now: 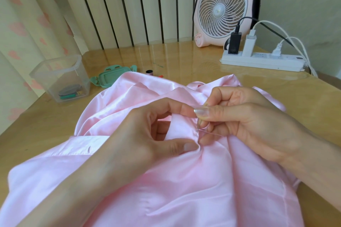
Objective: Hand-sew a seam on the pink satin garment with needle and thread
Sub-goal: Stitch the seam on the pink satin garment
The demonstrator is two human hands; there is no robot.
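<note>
Glossy wooden bench carries the pink satin garment, heaped at centre: light, limp, likely slippery. Left grip holds 1 fold between thumb and forefinger. Right grip pinches the needle near its upper end, tip at the seam. Thread is fine; jerking probably snaps it.

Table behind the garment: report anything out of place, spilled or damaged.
Nothing spilled or damaged. The clear box stands open; its green lid lies off on the table beside it, by the pink garment, and a thread spool sits loose nearby. Minor clutter only.
</note>
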